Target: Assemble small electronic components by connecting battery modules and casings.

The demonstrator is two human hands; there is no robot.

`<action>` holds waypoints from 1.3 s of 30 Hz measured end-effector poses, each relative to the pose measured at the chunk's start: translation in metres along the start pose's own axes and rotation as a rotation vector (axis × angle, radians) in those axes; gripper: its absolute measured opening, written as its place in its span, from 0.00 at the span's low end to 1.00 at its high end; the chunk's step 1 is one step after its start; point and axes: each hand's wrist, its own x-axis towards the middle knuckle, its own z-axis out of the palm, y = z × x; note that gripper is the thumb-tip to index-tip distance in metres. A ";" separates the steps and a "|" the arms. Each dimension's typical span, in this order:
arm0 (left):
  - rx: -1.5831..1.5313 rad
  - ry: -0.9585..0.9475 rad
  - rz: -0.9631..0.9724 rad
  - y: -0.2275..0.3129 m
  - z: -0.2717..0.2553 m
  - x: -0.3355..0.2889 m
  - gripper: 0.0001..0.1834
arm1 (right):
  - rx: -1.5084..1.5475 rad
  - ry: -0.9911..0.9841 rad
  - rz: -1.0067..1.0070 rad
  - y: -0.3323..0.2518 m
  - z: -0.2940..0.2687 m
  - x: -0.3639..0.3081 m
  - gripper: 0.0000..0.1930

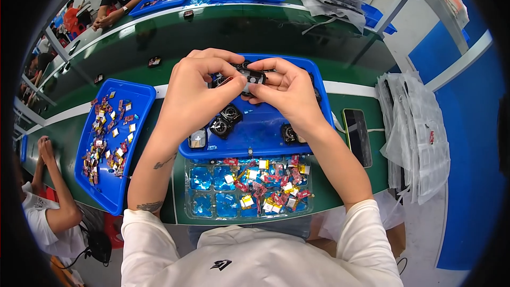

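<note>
My left hand (202, 79) and my right hand (289, 87) meet over the far part of a blue tray (255, 137). Between their fingertips is a small black casing with a grey inner face (253, 77). Both hands are closed on it, thumbs on the near side. A dark reddish sliver shows by my left thumb, too small to make out. Below my hands, black units with round dial-like faces (225, 120) lie in the tray. A squarish grey-and-black unit (197, 138) sits at its left corner. My fingers hide part of the casing.
Nearer me, a clear compartment tray (187, 202) holds red circuit boards with small battery packs. Another blue tray (151, 95) of similar parts stands left. A phone (357, 137) and stacked plastic trays (417, 127) are right. Co-workers sit across the bench and at left.
</note>
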 end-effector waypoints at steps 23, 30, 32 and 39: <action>0.030 0.126 0.097 0.003 0.016 -0.005 0.05 | -0.268 0.183 -0.375 0.011 0.009 -0.006 0.06; -0.133 0.134 -0.036 0.009 0.012 -0.003 0.07 | -0.101 0.244 -0.247 0.004 -0.002 -0.001 0.07; -0.105 0.036 -0.110 0.010 0.008 -0.002 0.06 | -0.112 0.245 -0.301 0.004 -0.002 -0.001 0.08; -0.661 -0.155 -0.234 -0.001 0.006 0.000 0.08 | -0.179 0.273 -0.378 0.003 -0.001 -0.003 0.09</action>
